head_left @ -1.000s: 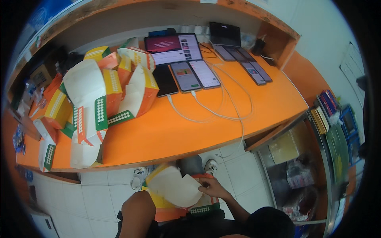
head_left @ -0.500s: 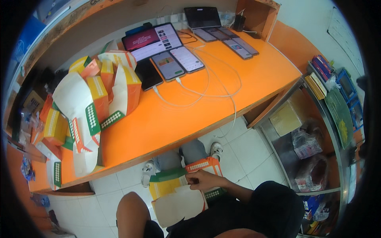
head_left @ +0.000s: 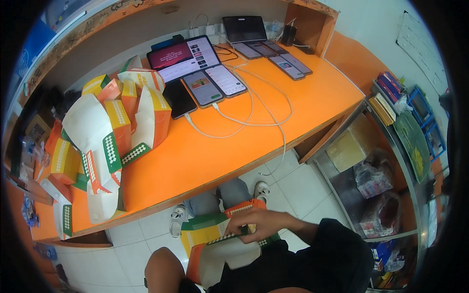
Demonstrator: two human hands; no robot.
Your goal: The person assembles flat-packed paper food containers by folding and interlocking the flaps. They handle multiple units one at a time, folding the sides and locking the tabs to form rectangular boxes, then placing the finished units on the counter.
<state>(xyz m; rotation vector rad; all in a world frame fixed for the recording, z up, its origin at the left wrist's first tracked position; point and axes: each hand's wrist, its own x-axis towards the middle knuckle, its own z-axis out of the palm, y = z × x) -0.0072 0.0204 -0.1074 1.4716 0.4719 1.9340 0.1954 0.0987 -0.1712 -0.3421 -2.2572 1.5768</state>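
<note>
Gripping a flat, unfolded carton (head_left: 220, 234) in yellow, green and orange over the lap, near, with the right hand (head_left: 259, 223), fingers curling across its top. Left hand hiding out of view, state impossible to tell. Lying farther off, on the orange counter (head_left: 210, 156): a heap of folded cartons (head_left: 107, 132) at left, phones (head_left: 215, 85) charging on white cables (head_left: 244, 117) farther right.

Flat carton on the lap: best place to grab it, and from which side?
Judgement only: pinch the carton blank at its long upper edge, coming from above, as the right hand does. It lies flat across the lap, so that thin free edge is open; the lower part rests on the legs. The left hand is out of view.
</note>
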